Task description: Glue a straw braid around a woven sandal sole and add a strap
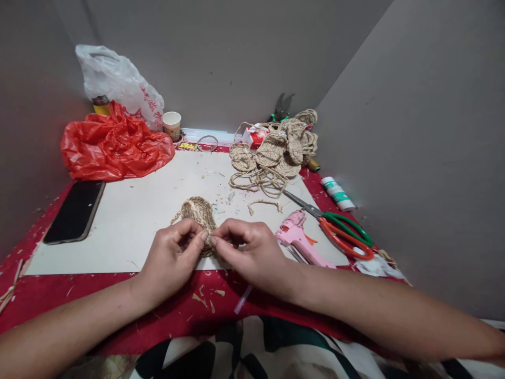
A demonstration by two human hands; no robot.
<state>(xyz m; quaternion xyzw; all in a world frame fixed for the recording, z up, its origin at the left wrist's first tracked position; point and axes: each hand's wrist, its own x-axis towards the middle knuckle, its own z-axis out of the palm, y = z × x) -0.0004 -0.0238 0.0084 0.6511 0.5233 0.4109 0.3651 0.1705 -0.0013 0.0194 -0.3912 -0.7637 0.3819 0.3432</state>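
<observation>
An oval coil of braided straw cord (200,209) lies on the white board near its front edge. Over its near end, my left hand (175,250) is closed, thumb and forefinger pinching the straw piece. Opposite it, my right hand (252,252) is closed in a pinch too, its fingertips nearly meeting the left ones. The exact bit between the fingertips is small and partly hidden. Just right of my right hand lies a pink glue gun (302,239), with scissors (339,226) with green and orange handles beyond it.
Several braided straw coils (276,150) are heaped at the back right, near pliers (281,108). A red plastic bag (114,145), paper cup (172,125) and phone (74,211) are at the left. A green-and-white roll (337,193) sits by the right wall.
</observation>
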